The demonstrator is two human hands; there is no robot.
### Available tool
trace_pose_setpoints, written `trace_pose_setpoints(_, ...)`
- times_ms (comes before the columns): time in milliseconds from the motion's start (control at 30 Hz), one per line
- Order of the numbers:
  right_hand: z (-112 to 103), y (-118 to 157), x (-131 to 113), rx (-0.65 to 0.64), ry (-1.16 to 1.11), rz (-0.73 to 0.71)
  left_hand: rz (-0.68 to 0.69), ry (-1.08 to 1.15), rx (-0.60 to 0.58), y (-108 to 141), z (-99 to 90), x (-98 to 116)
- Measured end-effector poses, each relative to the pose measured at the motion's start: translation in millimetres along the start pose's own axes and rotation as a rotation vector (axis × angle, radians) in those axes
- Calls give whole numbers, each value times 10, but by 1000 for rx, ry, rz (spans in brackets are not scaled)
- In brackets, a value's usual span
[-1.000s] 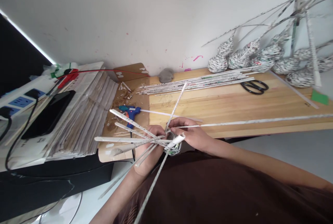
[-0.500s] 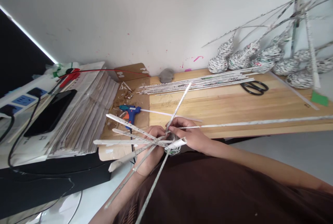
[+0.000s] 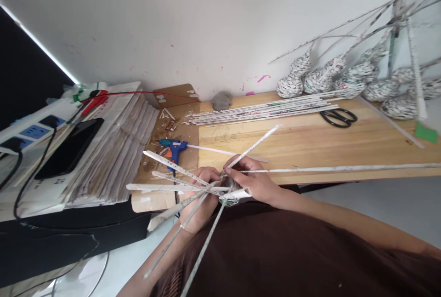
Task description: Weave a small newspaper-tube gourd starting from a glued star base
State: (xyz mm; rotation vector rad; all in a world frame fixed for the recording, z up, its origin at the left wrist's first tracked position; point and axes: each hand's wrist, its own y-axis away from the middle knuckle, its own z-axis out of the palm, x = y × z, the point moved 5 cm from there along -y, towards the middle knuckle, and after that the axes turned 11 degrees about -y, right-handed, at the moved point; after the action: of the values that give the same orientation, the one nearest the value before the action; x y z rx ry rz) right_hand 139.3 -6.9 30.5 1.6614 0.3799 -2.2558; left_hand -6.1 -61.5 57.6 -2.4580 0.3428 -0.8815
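Between my two hands, close to my body at the front edge of the table, is a small woven paper piece (image 3: 228, 199) with several rolled-paper strips fanning out of it. My left hand (image 3: 201, 200) is closed around its left side, partly hidden behind the strips. My right hand (image 3: 253, 179) pinches a rolled-paper strip (image 3: 263, 138) that slants up and to the right. Another long paper strip (image 3: 337, 168) runs from under my right hand to the right edge of view. The middle of the weave is largely covered by fingers and strips.
A bundle of paper tubes (image 3: 262, 109) lies along the back, near black-handled scissors (image 3: 339, 117). Woven gourd shapes (image 3: 291, 83) line the wall. On the left are a blue glue gun (image 3: 176, 152), stacked paper (image 3: 113, 150), a phone (image 3: 70, 147) and a power strip (image 3: 37, 129).
The strip pinched by my right hand has swung from steep to a flatter slant toward the right. My left hand keeps its hold on the woven piece.
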Motion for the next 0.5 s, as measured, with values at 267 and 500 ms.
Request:
trace_pose_setpoints(267, 8, -13, -23, -85, 19, -1, -26, 26, -8, -7, 11, -11)
trace_pose_setpoints(500, -11, 9, -39, -33, -5, -58, -58, 79, 9, -6, -10, -10)
